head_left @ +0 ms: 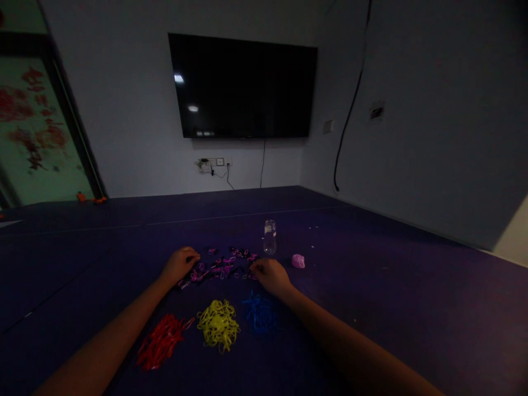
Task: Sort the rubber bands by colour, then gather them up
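A scattered spread of small purple, pink and dark rubber bands lies on the dark blue-purple surface, between my two hands. My left hand is at its left end, with thumb and fingertips pinched together. At the right end is my right hand, its fingers also drawn into a pinch. Whatever either hand holds is too small and dark to make out. Nearer me are three piles of rubber bands: red on the left, yellow in the middle, and blue below my right hand.
A clear glass bottle or jar stands just beyond my right hand. To its right sits a small pink crumpled lump. White bits dot the surface on the right. A black television hangs on the far wall, above sockets and cables.
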The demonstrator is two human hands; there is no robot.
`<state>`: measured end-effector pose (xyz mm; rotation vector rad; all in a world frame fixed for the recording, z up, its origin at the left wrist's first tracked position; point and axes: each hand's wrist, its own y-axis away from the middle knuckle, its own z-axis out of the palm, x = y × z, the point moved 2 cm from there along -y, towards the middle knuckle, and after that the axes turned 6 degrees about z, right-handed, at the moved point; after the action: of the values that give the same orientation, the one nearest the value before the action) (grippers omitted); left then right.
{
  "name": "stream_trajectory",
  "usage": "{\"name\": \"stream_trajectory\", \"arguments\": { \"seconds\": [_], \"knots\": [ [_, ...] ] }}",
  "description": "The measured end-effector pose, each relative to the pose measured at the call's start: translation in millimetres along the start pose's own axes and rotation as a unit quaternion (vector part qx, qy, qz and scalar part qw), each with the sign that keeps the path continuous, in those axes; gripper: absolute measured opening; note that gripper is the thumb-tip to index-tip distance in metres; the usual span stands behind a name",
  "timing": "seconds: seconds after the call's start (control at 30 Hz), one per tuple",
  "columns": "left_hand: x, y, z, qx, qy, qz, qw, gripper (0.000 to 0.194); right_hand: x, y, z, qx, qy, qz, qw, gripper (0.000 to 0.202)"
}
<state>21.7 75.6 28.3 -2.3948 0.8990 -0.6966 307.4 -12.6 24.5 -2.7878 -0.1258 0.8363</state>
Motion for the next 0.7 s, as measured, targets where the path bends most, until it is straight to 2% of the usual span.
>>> {"name": "stream_trajectory", "arguments": {
  "seconds": [0.13,0.7],
  "knots": [
    [-0.3,-0.2,1.2,-0.019,0.002,-0.005,1.0,0.019,0.8,-0.7,0.7,0.0,0.004,-0.001,1.0,0.021],
    [2.7,-1.7,1.1,-0.03,-0.016,0.002,0.999,0.017,0.0,-0.1,-0.3,-0.002,0.013,-0.009,1.0,0.022]
  ]
}}
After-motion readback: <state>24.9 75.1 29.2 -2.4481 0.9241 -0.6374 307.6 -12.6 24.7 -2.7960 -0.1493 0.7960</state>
